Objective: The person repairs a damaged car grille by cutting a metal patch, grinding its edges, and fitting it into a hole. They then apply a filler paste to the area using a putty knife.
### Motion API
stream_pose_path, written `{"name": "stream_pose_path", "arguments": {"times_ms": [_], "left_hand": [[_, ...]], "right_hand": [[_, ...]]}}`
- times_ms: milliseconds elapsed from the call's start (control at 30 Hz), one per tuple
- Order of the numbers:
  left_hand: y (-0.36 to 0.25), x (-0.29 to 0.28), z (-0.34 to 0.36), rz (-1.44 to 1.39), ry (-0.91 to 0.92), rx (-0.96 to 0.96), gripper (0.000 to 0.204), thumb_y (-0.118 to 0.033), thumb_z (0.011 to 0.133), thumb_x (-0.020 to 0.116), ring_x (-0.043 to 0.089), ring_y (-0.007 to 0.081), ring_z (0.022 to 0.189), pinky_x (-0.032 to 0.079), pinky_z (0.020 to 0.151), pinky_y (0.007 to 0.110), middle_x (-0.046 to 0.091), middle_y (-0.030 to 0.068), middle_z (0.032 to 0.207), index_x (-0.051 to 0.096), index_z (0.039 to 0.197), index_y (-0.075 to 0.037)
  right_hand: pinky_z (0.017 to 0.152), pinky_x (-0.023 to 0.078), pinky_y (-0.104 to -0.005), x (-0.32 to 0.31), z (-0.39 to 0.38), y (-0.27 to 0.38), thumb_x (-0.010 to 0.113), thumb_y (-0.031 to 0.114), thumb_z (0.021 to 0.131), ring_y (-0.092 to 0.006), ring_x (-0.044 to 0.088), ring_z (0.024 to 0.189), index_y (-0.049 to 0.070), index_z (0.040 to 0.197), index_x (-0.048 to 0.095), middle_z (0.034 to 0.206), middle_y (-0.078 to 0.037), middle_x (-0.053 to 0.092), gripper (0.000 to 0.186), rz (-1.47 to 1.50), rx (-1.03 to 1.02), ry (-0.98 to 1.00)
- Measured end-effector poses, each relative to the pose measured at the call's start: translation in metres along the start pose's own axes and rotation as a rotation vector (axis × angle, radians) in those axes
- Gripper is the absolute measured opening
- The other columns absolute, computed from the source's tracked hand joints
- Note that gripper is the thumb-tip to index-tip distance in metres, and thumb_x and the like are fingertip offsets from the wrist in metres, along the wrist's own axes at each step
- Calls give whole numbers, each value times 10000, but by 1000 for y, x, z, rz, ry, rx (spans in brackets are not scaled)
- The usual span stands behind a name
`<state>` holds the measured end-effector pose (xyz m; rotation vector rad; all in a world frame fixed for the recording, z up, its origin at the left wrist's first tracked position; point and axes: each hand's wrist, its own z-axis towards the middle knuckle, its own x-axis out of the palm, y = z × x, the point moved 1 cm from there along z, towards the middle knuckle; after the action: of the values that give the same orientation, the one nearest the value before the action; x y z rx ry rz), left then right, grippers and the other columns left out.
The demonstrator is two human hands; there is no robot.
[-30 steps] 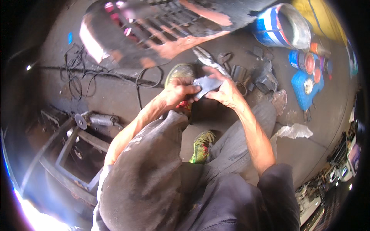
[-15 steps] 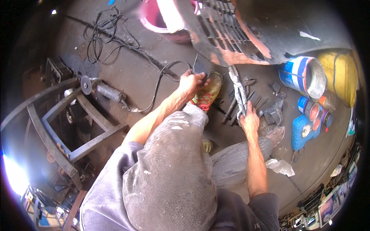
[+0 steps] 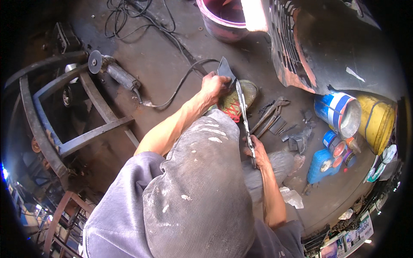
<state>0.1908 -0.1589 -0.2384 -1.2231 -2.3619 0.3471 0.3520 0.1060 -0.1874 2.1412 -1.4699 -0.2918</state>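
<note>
My left hand [image 3: 213, 88] is closed on a flat dark grey piece of sheet [image 3: 225, 70] with a pointed upper corner, held above a shoe with red laces [image 3: 233, 109]. My right hand [image 3: 258, 153] grips the handles of long, worn metal snips [image 3: 244, 112], pale and spattered. Their narrow end reaches up to the lower right edge of the sheet piece. Whether the blades are around that edge or only beside it, I cannot tell. To the right of the snips, pliers [image 3: 275, 109] lie on the floor among dark scraps [image 3: 278, 124].
An angle grinder [image 3: 118, 75] with its cord lies left of my arm, beside a metal frame [image 3: 92, 139]. Ahead are a pink bucket [image 3: 223, 30] and a large dark slotted panel [image 3: 340, 51]. A white-and-blue bucket [image 3: 337, 112], yellow container [image 3: 376, 122], tins and blue canister [image 3: 318, 165] stand right.
The snips have moved left and turned edge-on, their tip now at the sheet piece. My left hand has tilted the piece so its flat face shows. The whole view has shifted.
</note>
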Motion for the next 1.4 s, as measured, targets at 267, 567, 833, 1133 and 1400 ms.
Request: {"name": "stream_pose_path", "arguments": {"times_ms": [267, 567, 833, 1133, 1400], "left_hand": [[0, 10, -3, 94, -60, 54, 214, 44, 848, 652, 669, 193, 714, 601, 613, 293, 668, 119, 900, 583, 1049, 22], [10, 3, 1, 52, -24, 104, 269, 42, 855, 668, 687, 201, 731, 602, 613, 308, 675, 125, 903, 562, 1103, 45], [5, 7, -6, 131, -17, 110, 304, 52, 867, 668, 690, 194, 724, 585, 611, 293, 686, 132, 898, 555, 1149, 66], [8, 8, -3, 185, -48, 141, 354, 33, 893, 653, 696, 195, 727, 563, 581, 278, 685, 150, 935, 517, 1203, 132], [9, 6, -6, 207, 20, 151, 280, 34, 888, 649, 699, 196, 722, 555, 572, 288, 698, 140, 912, 567, 1149, 99]], "right_hand": [[750, 473, -297, 1, 1, -5, 905, 545, 675, -125, 570, 839, 11, 1214, 568, 919, -44, 647, 830, -60, -29, -64], [723, 458, -286, 5, 2, 3, 907, 415, 717, -113, 536, 811, 6, 1168, 593, 884, -22, 617, 685, -85, -4, -50], [706, 453, -291, 7, 6, 9, 892, 200, 694, -112, 516, 744, 3, 1049, 615, 786, -9, 581, 492, -201, 3, -54], [636, 463, -341, 20, 8, 0, 846, 145, 726, -139, 497, 669, 29, 1080, 620, 718, -25, 568, 436, -350, -81, -207], [737, 475, -337, 21, 2, 19, 832, 182, 740, -173, 533, 760, 4, 1136, 605, 819, -70, 595, 490, -330, -48, -141]]}}
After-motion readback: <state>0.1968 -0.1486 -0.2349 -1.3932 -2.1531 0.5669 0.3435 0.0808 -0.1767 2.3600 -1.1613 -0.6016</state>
